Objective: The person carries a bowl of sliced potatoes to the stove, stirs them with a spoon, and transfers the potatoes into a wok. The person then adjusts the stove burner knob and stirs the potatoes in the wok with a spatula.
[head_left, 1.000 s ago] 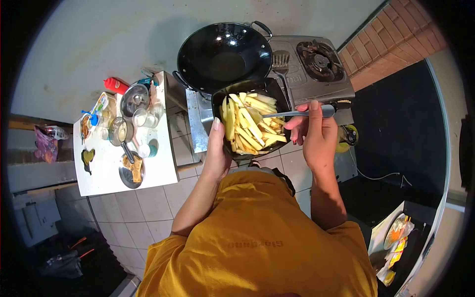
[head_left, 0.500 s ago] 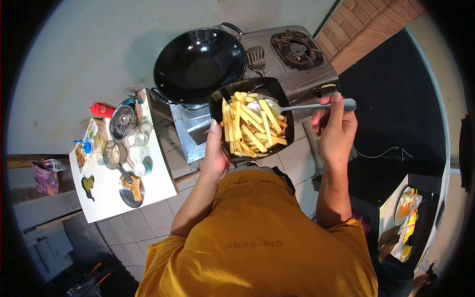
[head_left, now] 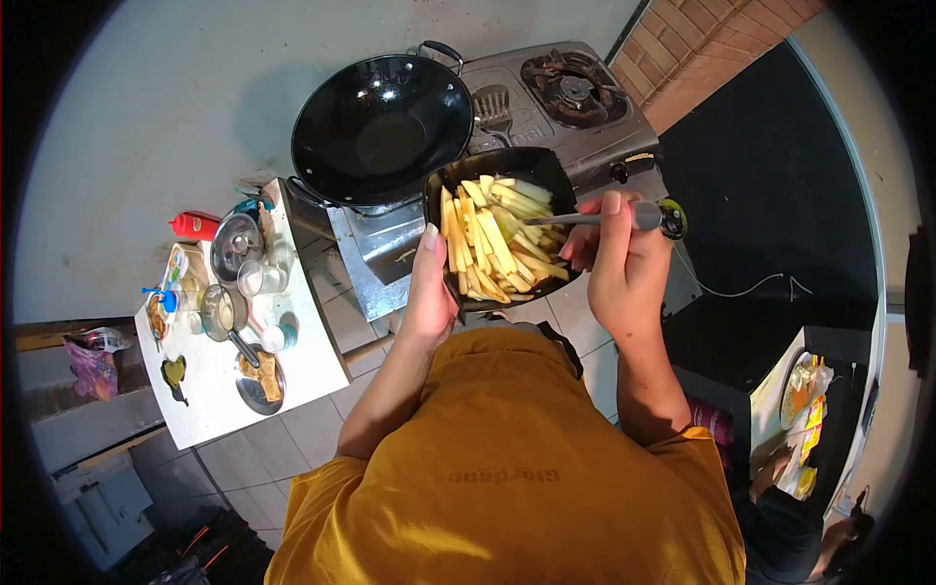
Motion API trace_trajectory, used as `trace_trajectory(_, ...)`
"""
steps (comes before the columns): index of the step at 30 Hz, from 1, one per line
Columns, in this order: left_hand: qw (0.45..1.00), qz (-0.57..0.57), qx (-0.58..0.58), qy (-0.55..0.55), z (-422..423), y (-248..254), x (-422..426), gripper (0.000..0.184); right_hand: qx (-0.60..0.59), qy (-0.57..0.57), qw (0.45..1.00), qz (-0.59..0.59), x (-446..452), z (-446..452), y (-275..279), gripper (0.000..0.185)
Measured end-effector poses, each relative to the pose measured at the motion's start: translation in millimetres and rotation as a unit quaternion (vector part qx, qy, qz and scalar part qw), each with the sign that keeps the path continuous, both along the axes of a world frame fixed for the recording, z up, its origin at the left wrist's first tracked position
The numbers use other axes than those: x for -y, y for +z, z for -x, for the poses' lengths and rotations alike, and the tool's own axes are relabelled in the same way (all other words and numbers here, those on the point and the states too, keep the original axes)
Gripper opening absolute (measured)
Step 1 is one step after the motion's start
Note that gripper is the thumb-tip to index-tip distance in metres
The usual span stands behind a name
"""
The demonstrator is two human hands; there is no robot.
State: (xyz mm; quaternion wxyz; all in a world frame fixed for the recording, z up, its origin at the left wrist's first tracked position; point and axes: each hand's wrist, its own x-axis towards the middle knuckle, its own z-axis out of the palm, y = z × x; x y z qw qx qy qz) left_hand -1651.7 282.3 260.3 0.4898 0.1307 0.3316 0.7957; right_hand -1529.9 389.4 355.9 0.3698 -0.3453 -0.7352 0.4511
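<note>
My left hand (head_left: pixel 431 297) grips the near-left side of a black square bowl (head_left: pixel 551 171), thumb up on its rim. The bowl is tilted slightly and full of pale cut potato sticks (head_left: pixel 478 239). In my right hand (head_left: pixel 632 278) is a spoon (head_left: pixel 548 220) with a thick grey handle, held between thumb and fingers. Its head is down among the potato sticks, mostly hidden by them. The bowl is held up in front of the gas stove (head_left: pixel 536 138), just below and right of a large black wok (head_left: pixel 380 136).
A slotted spatula (head_left: pixel 494 107) lies on the stove between the wok and a bare burner (head_left: pixel 575 90). To the left, a white table (head_left: pixel 210 414) carries a red bottle (head_left: pixel 195 226), a strainer (head_left: pixel 225 310), jars and plates. Part of another person (head_left: pixel 780 531) shows at lower right.
My right hand has moved left and turned, pushing the spoon deeper among the potato sticks, which have shifted. The handle's end now points towards the camera.
</note>
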Motion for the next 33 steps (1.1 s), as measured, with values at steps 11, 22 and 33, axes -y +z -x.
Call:
trace_trajectory(11,1.0,-0.018,0.013,-0.02,3.0,0.1,1.5,0.055,-0.069,-0.033,0.978,0.192,-23.7,-7.8,-16.1,0.034)
trace_trajectory(22,1.0,-0.002,0.004,-0.002,0.7,7.4,4.1,0.054,-0.103,-0.041,0.975,0.192,-42.3,-12.9,3.1,0.034)
trace_trajectory(33,1.0,0.001,0.015,-0.006,-5.7,8.7,6.8,0.057,-0.085,-0.026,0.988,0.13,-37.8,-12.7,7.8,0.036)
